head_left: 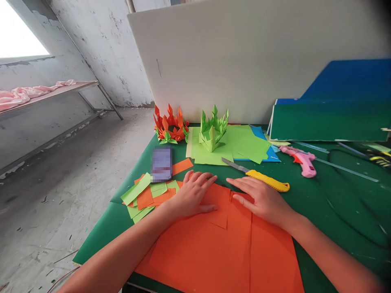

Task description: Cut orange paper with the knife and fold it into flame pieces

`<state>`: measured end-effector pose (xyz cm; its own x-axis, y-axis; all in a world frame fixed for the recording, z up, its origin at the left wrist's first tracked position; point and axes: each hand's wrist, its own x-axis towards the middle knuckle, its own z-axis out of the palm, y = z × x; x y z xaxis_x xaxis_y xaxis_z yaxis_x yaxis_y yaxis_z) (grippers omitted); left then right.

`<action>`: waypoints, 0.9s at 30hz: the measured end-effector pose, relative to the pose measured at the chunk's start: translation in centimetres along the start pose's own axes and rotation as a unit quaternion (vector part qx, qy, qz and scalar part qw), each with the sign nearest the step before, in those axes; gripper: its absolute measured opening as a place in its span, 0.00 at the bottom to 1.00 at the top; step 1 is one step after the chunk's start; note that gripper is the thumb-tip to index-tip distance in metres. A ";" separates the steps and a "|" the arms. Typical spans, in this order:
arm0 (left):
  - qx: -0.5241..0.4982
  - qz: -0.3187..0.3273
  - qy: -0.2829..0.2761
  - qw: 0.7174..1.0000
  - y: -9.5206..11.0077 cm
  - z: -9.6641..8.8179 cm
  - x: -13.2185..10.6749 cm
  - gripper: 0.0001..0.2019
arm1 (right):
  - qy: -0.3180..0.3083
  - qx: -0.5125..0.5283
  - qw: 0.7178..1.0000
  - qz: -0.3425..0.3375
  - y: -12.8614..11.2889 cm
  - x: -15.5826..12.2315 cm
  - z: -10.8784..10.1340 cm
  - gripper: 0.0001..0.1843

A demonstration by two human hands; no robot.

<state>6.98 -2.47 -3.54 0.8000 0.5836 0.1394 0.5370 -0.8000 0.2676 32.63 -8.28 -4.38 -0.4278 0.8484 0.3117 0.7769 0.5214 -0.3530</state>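
A large orange paper sheet [220,252] lies on the green table [336,203] in front of me, with a folded or cut flap near its top middle. My left hand [192,195] rests flat on its upper left part, fingers stretched out. My right hand [262,199] lies flat on its upper right corner, fingers together and extended. Just beyond my right hand lies a yellow utility knife [262,179] with its blade out, pointing left.
Small orange and light-green paper strips [146,195] are piled left of my left hand, beside a blurred phone [161,163]. Folded orange [169,126] and green [213,130] paper crowns stand at the back. A pink glue gun [301,159] lies right; a white board [244,57] stands behind.
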 end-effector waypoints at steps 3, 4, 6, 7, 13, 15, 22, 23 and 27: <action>-0.013 0.005 0.001 1.000 0.0 0.0 0.0 0.39 | -0.014 0.028 0.999 0.022 -0.6 0.0 0.6 0.25; -0.015 0.007 0.002 1.000 0.0 0.0 0.0 0.38 | -0.016 0.038 0.999 0.027 -0.6 0.1 0.6 0.26; -0.015 0.006 0.003 1.000 0.0 0.0 0.0 0.38 | -0.024 0.067 0.997 0.035 -0.7 0.2 0.7 0.27; -0.015 0.004 0.002 1.000 0.0 0.1 0.0 0.38 | -0.028 0.086 0.995 0.041 -0.8 0.2 0.7 0.28; -0.017 -0.002 0.015 1.000 -0.2 0.2 -0.1 0.35 | -0.047 0.276 0.955 0.097 -1.3 -0.1 0.6 0.32; -0.029 -0.002 0.028 0.999 -0.2 0.2 -0.1 0.31 | -0.049 0.365 0.924 0.104 -1.5 -0.2 0.6 0.33; -0.071 0.010 0.075 0.995 -0.3 0.4 0.0 0.06 | -0.020 0.458 0.882 0.110 -1.5 -0.1 0.6 0.30; -0.071 0.006 0.086 0.994 -0.4 0.4 0.0 0.07 | -0.018 0.419 0.901 0.110 -1.3 -0.2 0.6 0.31; -0.082 -0.035 0.165 0.982 -0.9 0.1 0.0 0.10 | -0.107 0.233 0.962 0.095 -0.8 -0.3 0.7 0.49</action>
<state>6.52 -1.72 -3.84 0.6174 0.6719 0.4090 0.5167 -0.7385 0.4332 31.85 -8.87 -4.78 -0.4217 0.9062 0.0314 0.5812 0.2967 -0.7577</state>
